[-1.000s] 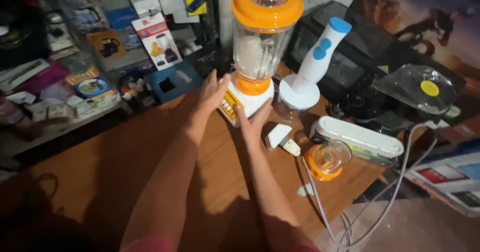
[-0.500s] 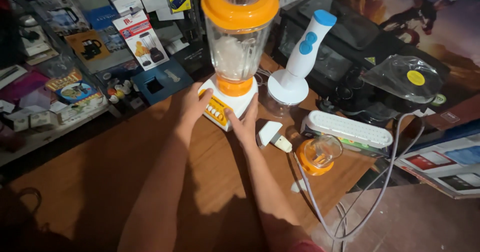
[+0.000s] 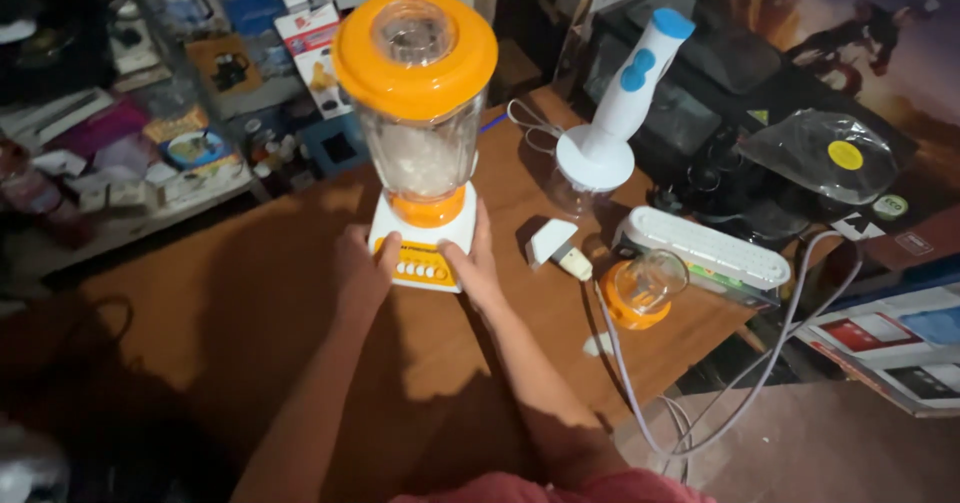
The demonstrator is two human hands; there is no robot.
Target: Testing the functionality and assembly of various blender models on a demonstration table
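A blender (image 3: 420,133) with a clear jar, orange lid and white-and-orange base stands upright on the wooden table (image 3: 250,313). The jar holds something whitish. My left hand (image 3: 362,275) grips the left side of the base, thumb by the row of buttons. My right hand (image 3: 474,265) holds the right side of the base, thumb near the buttons too. A white plug (image 3: 556,247) lies just right of the base, its grey cord (image 3: 700,403) trailing off the table's edge.
A white hand blender with blue buttons (image 3: 622,113) stands in a clear bowl behind the plug. A small orange-based grinder jar (image 3: 642,291) and a long white lamp (image 3: 708,253) lie at the right. Boxes and clutter (image 3: 190,113) fill the shelf at left.
The view has shifted so the blender sits lower and more central. Both hands have settled onto the sides of the base, thumbs now at the button panel.
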